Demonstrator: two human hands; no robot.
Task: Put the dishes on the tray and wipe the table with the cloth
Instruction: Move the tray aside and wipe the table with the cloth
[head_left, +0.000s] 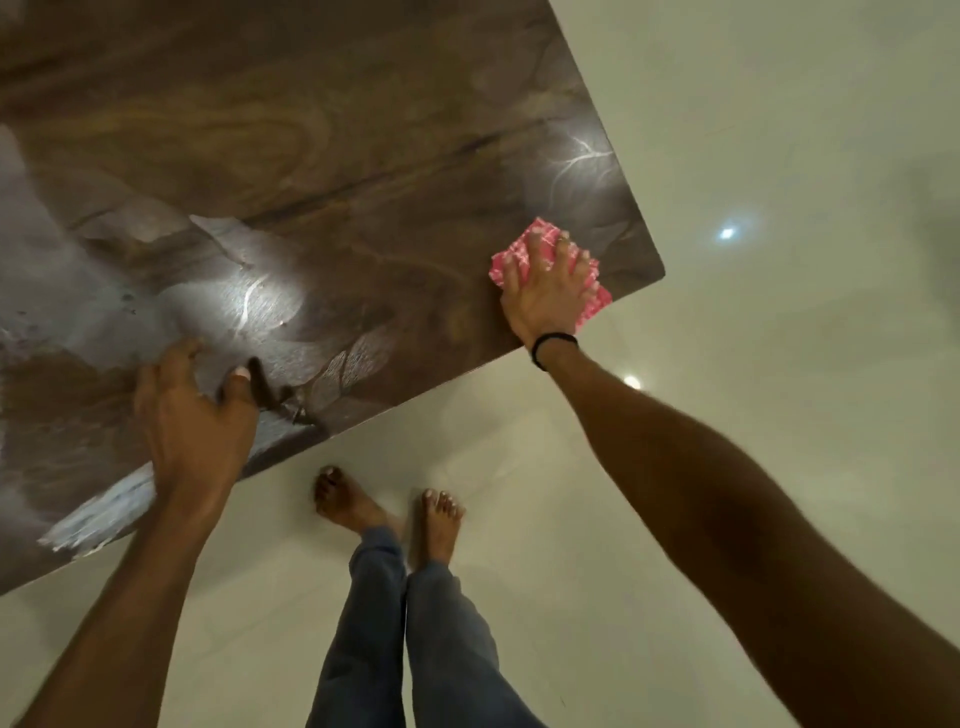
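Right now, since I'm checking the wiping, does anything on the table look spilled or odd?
A whitish streak lies on the table at its near edge, beside the left hand: possibly unwiped residue, or only glare.

Nothing legible anywhere: no lettering, brand, number or sign on the pink checked cloth (540, 234), on the brown table (311, 156) beneath that cloth, or on the black wristband (555, 341) just beside the cloth.
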